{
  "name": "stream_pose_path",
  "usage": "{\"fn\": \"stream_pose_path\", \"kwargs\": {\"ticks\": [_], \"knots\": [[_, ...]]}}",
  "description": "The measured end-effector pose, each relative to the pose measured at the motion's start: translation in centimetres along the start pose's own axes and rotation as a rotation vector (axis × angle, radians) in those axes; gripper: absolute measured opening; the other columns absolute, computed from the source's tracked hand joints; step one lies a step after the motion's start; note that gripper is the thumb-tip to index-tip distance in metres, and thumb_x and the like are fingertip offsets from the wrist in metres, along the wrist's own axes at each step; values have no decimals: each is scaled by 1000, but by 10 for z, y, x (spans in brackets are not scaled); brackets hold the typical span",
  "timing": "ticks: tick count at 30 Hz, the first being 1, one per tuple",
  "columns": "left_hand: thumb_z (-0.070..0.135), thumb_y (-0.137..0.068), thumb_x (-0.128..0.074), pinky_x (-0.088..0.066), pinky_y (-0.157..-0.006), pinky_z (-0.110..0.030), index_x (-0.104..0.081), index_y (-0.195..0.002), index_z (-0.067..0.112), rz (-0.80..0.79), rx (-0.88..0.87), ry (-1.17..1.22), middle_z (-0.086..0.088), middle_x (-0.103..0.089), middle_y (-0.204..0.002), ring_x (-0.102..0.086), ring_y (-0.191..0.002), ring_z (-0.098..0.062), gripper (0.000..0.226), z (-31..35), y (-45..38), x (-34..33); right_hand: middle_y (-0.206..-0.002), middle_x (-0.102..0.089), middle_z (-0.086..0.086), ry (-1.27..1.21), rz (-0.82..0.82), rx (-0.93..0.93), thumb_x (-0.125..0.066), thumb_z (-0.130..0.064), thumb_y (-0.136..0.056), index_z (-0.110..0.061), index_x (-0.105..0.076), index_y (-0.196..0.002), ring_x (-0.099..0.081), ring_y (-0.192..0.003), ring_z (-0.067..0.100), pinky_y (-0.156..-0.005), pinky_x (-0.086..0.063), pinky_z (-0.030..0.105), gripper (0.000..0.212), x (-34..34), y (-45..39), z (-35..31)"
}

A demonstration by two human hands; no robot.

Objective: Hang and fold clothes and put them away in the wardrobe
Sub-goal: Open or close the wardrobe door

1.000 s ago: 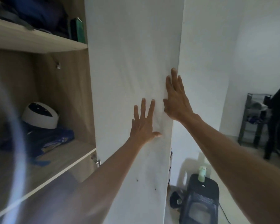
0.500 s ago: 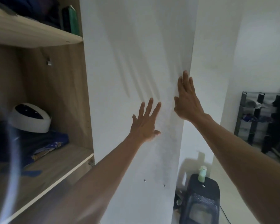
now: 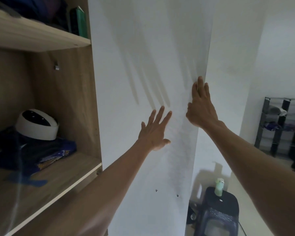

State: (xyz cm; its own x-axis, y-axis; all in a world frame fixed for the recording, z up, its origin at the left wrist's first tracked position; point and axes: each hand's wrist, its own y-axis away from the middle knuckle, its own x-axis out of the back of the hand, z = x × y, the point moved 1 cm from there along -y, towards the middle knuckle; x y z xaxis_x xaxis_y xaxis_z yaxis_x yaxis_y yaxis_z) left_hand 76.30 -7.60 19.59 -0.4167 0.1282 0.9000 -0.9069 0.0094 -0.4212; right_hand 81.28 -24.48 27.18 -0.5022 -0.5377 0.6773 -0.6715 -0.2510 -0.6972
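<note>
A home bedroom: an open wardrobe (image 3: 85, 103) with wooden shelves (image 3: 41, 40) holding folded clothes (image 3: 46, 150) and a cap (image 3: 38, 125), plain white walls (image 3: 279, 48), a black rack (image 3: 283, 126) beyond.

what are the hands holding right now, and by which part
Nothing is gripped. The left hand lies flat with straight fingers on the white wardrobe door; the right hand lies flat along the door's right edge.
</note>
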Motion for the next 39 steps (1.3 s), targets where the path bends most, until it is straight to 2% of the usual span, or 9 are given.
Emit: {"fn": "stream_pose_path", "kwargs": {"ticks": [3, 6, 12, 17, 23, 25, 29, 33, 39], "knots": [[45, -90, -69, -15, -119, -62, 11, -157, 41, 51, 23, 24, 12, 27, -163, 18, -153, -20, 104, -3, 2, 3, -167, 13, 6, 40, 99, -26, -52, -9, -95, -10, -10, -159, 13, -154, 27, -123, -16, 51, 76, -1, 0, -17], [48, -91, -63, -18, -120, -58, 5, -158, 36, 105, 61, 28, 7, 17, -166, 13, -154, -19, 97, -16, 11, 14, -167, -5, 10, -3, 195, 93, -56, -11, -92, -14, -29, -153, 0, -155, 29, -122, -15, 52, 67, -4, -4, -46], [47, -92, -63, -26, -118, -50, -13, -157, 32, 190, 260, 36, 3, -7, -167, -9, -153, -20, 83, -71, 71, 47, -140, -50, 8, -474, 284, 395, -58, -8, -88, -13, -57, -132, -47, -125, 27, -89, -49, 43, 44, -26, 0, -146], [41, -92, -66, -45, -106, -43, -37, -148, 23, 353, 422, -28, -1, -44, -147, -44, -134, -22, 66, -124, 176, 95, -111, -63, 10, -836, 284, 616, -56, -7, -89, -10, -67, -115, -61, -93, 24, -74, -45, 26, 29, -38, 36, -262], [27, -86, -71, -54, -77, -37, -66, -115, 12, 579, 673, -304, -4, -68, -102, -64, -91, -23, 34, -145, 368, 184, -99, -64, 12, -1317, 255, 870, -58, -2, -91, -4, -67, -107, -50, -80, 6, -72, -38, 7, 19, 10, 141, -425], [22, -86, -73, -54, -74, -35, -69, -108, 8, 622, 741, -396, -5, -69, -97, -63, -81, -20, 26, -130, 427, 212, -101, -66, 10, -1389, 181, 913, -57, -8, -94, -7, -67, -109, -53, -84, 7, -75, -39, 7, 18, 29, 178, -466], [26, -92, -68, -53, -74, -30, -69, -116, 14, 584, 1050, -555, -2, -71, -102, -63, -81, -17, 27, -81, 569, 260, -101, -70, 9, -1556, 19, 1036, -57, -11, -90, -9, -69, -108, -63, -90, 21, -85, -51, 31, 22, 79, 277, -543], [35, -91, -68, -55, -80, -39, -68, -108, 21, 596, 1416, -594, 6, -67, -93, -64, -83, -17, 22, -12, 710, 288, -96, -67, 4, -1694, -243, 1129, -57, -11, -90, -11, -69, -110, -54, -81, 10, -76, -41, 12, 24, 137, 386, -590], [38, -87, -73, -53, -92, -38, -68, -112, 23, 576, 2068, -455, 6, -70, -99, -64, -100, -17, 29, 161, 866, 273, -89, -68, -2, -1717, -713, 1406, -56, -15, -89, -21, -69, -104, -63, -75, 17, -79, -54, 32, 20, 211, 553, -606]]}}
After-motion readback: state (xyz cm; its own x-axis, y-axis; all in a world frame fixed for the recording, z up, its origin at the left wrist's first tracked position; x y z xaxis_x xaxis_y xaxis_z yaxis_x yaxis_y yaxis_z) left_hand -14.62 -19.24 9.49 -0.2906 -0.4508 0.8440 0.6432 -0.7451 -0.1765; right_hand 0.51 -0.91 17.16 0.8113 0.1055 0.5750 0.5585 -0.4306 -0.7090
